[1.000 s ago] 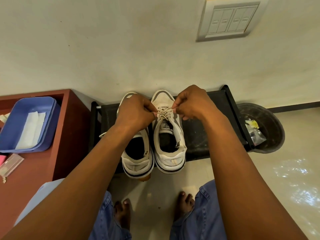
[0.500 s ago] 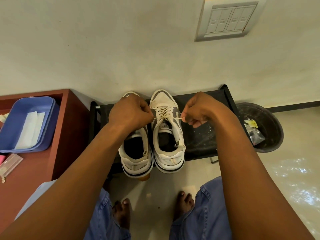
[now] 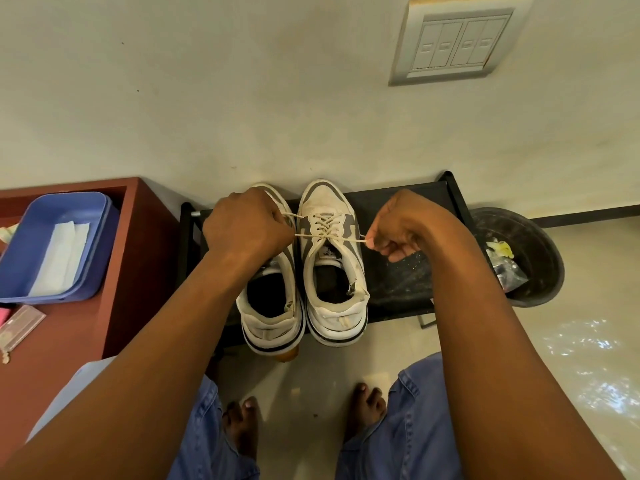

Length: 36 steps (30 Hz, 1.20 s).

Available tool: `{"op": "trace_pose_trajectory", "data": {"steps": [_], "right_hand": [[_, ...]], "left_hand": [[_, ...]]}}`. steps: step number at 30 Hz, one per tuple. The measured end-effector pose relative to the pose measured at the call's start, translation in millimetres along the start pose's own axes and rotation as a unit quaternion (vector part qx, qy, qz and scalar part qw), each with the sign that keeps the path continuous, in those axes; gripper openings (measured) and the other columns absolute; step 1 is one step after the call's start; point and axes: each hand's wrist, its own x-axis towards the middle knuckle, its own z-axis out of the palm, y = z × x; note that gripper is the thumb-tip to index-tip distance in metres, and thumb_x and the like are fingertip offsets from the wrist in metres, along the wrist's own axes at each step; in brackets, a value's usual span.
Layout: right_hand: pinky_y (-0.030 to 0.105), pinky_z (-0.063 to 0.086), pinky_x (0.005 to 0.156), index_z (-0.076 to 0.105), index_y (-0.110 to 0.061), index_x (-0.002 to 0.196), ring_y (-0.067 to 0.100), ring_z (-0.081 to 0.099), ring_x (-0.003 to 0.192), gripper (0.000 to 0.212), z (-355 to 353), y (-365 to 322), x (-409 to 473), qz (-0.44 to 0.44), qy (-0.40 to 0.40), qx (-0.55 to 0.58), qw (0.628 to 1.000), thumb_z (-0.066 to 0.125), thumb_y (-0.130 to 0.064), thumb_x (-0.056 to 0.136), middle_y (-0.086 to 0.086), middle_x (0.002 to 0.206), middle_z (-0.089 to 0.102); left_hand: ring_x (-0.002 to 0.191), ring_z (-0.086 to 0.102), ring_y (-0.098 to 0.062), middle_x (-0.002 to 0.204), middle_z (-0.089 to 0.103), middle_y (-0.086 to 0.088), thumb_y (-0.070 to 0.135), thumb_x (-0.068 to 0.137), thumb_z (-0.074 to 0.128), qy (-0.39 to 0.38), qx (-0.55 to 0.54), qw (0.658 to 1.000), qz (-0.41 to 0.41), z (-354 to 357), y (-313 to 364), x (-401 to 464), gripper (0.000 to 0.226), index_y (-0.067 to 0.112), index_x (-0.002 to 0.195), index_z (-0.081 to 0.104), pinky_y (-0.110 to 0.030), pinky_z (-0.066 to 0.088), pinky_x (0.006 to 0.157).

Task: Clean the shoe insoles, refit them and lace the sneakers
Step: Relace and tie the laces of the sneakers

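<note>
Two white and grey sneakers stand side by side on a black shoe rack (image 3: pixel 401 285), toes toward the wall. The right sneaker (image 3: pixel 330 265) is laced, its lace (image 3: pixel 327 230) stretched taut out to both sides. My left hand (image 3: pixel 244 225) is closed on the left lace end, above the front of the left sneaker (image 3: pixel 272 306), hiding its toe and laces. My right hand (image 3: pixel 398 226) pinches the right lace end just right of the shoe. Dark insoles show inside both sneakers.
A reddish-brown cabinet (image 3: pixel 69 341) stands at the left, bearing a blue tray (image 3: pixel 20 258) with white paper (image 3: pixel 60 259) in it. A black bin (image 3: pixel 540 244) with rubbish sits right of the rack. My bare feet (image 3: pixel 304 420) stand on the tiled floor below.
My hands have drawn apart from the knot at the middle of the right sneaker, pulling the lace ends outward until they are taut.
</note>
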Motion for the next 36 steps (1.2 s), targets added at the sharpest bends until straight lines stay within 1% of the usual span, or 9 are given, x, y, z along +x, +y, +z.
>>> {"op": "trace_pose_trajectory", "data": {"steps": [7,12,17,21,23,26,29,32,36], "right_hand": [[0.032,0.056,0.07,0.077,-0.012,0.1,0.019,0.071,0.091,0.014,-3,-2,-2,-0.06,-0.002,-0.051,0.997,0.072,-0.006,0.088,0.007,0.097,0.075],[0.024,0.037,0.049,0.079,-0.007,0.096,0.012,0.05,0.057,0.011,-4,-3,-7,-0.086,-0.01,-0.045,0.995,0.076,-0.012,0.086,0.005,0.076,0.068],[0.025,0.034,0.056,0.079,-0.009,0.092,0.012,0.05,0.07,0.027,-5,-5,-13,-0.104,-0.061,-0.046,0.992,0.076,-0.035,0.088,-0.001,0.077,0.063],[0.023,0.035,0.062,0.076,-0.014,0.081,0.012,0.048,0.073,0.03,-3,-11,-18,-0.151,-0.058,0.043,0.986,0.071,-0.042,0.091,-0.001,0.071,0.06],[0.028,0.035,0.067,0.077,-0.014,0.08,0.015,0.049,0.081,0.035,-2,-13,-18,-0.155,-0.043,0.1,0.982,0.07,-0.046,0.091,0.006,0.08,0.067],[0.034,0.039,0.078,0.079,-0.009,0.087,0.016,0.059,0.088,0.034,1,-14,-16,-0.146,-0.038,0.166,0.975,0.074,-0.044,0.087,0.009,0.095,0.077],[0.036,0.041,0.083,0.079,-0.01,0.089,0.016,0.071,0.089,0.028,4,-15,-11,-0.132,-0.05,0.247,0.959,0.079,-0.038,0.084,0.005,0.091,0.079],[0.034,0.045,0.081,0.076,-0.003,0.105,0.022,0.076,0.094,0.037,8,-15,-7,-0.108,-0.054,0.299,0.947,0.082,-0.031,0.082,0.01,0.098,0.079],[0.036,0.052,0.081,0.075,-0.004,0.1,0.015,0.072,0.068,0.022,12,-16,-6,-0.089,-0.049,0.327,0.94,0.081,-0.016,0.083,0.008,0.084,0.079]], "left_hand": [[0.086,0.068,-0.009,0.09,0.074,0.012,0.016,0.081,0.074,-0.126,-0.101,0.983,0.089,-2,8,-2,0.024,0.031,0.098,0.08,-0.024,0.051,0.074],[0.074,0.065,-0.009,0.075,0.071,0.01,0.034,0.087,0.079,-0.147,-0.122,0.978,0.084,-2,8,-1,0.009,0.025,0.085,0.081,-0.026,0.049,0.069],[0.058,0.062,-0.02,0.066,0.072,-0.008,0.05,0.085,0.077,-0.128,-0.231,0.964,0.023,-7,9,-1,0.039,0.019,0.06,0.074,-0.032,0.051,0.063],[0.068,0.063,-0.005,0.068,0.074,0.005,0.035,0.089,0.076,-0.122,-0.387,0.914,-0.024,-9,17,-1,0.024,0.019,0.073,0.082,-0.032,0.051,0.074],[0.078,0.064,-0.014,0.086,0.077,-0.014,0.036,0.082,0.079,-0.136,-0.439,0.887,-0.046,-8,19,-2,0.022,0.015,0.079,0.083,-0.047,0.055,0.085],[0.084,0.063,-0.028,0.103,0.071,-0.03,0.041,0.067,0.083,-0.146,-0.494,0.854,-0.07,-5,22,-5,0.037,0.009,0.084,0.083,-0.053,0.052,0.1],[0.099,0.071,-0.043,0.101,0.073,-0.03,0.022,0.084,0.081,-0.147,-0.528,0.832,-0.086,3,25,-3,0.024,0.0,0.093,0.08,-0.053,0.051,0.104],[0.103,0.073,-0.038,0.097,0.077,-0.021,0.013,0.09,0.076,-0.126,-0.543,0.824,-0.105,9,26,-2,0.021,-0.004,0.101,0.077,-0.044,0.057,0.1],[0.099,0.075,-0.035,0.094,0.079,-0.017,0.008,0.093,0.073,-0.116,-0.536,0.83,-0.102,14,27,-2,0.012,0.002,0.101,0.079,-0.043,0.06,0.095]]}}
